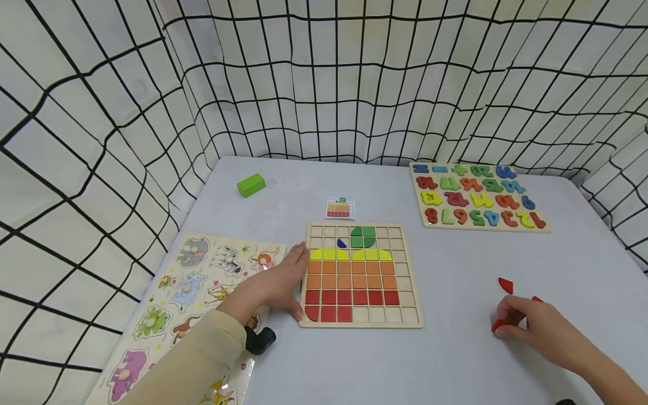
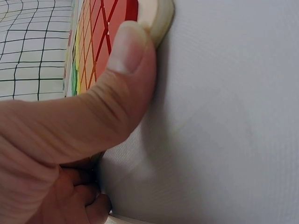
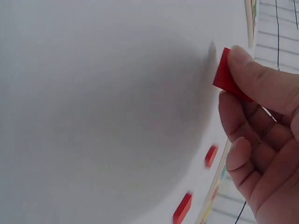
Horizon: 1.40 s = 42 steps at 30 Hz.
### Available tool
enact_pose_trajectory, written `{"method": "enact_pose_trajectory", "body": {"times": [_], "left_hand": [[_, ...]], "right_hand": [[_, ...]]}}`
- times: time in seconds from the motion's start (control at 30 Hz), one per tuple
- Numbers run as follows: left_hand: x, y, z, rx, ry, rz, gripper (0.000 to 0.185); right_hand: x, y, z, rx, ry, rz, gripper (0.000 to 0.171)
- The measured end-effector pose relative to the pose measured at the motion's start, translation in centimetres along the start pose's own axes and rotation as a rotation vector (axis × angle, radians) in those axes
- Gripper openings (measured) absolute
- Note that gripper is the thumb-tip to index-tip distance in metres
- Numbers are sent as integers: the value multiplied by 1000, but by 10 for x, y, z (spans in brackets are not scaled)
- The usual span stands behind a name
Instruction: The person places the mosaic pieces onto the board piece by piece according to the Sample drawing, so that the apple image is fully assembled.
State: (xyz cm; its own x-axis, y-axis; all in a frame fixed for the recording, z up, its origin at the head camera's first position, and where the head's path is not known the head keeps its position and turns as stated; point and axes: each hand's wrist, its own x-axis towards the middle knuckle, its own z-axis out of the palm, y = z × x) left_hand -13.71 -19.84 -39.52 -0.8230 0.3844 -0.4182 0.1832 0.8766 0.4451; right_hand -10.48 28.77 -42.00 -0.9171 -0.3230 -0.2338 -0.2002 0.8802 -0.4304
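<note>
**Red tile pinched beside the mosaic board**

On the grey surface [image 1: 455, 360], the left hand [image 1: 275, 284] presses open against the mosaic board [image 1: 411, 270]. The right hand [image 1: 526, 326] pinches a red tile [image 3: 227, 74] by its edges; it looks light, stiff, probably smooth-faced.

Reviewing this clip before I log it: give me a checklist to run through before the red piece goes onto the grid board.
1. Right hand pinches a red piece: ok.
2. Left hand steadies the grid board at its left edge, thumb on the near corner: ok.
3. Empty cells left in the bottom row: ok.
4. Spare red pieces on the table: ok.
5. Held piece's shape matches an empty cell: cannot tell.
</note>
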Motion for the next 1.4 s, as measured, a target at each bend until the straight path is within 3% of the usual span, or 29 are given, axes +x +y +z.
{"method": "enact_pose_trajectory", "body": {"times": [0.23, 0.47, 0.63, 0.93, 1.4], "left_hand": [[0, 1, -1, 5, -2, -6, 129], [0, 1, 0, -5, -7, -18, 129], [2, 0, 2, 4, -7, -9, 128], [2, -3, 1, 16, -4, 17, 128], [2, -3, 1, 13, -3, 14, 129]], "right_hand": [[28, -61, 11, 73, 54, -115, 19], [61, -131, 28, 182, -32, -302, 11], [76, -165, 41, 227, -71, -418, 9], [85, -187, 58, 235, -96, -415, 9], [84, -198, 69, 19, 37, -416, 7]]}}
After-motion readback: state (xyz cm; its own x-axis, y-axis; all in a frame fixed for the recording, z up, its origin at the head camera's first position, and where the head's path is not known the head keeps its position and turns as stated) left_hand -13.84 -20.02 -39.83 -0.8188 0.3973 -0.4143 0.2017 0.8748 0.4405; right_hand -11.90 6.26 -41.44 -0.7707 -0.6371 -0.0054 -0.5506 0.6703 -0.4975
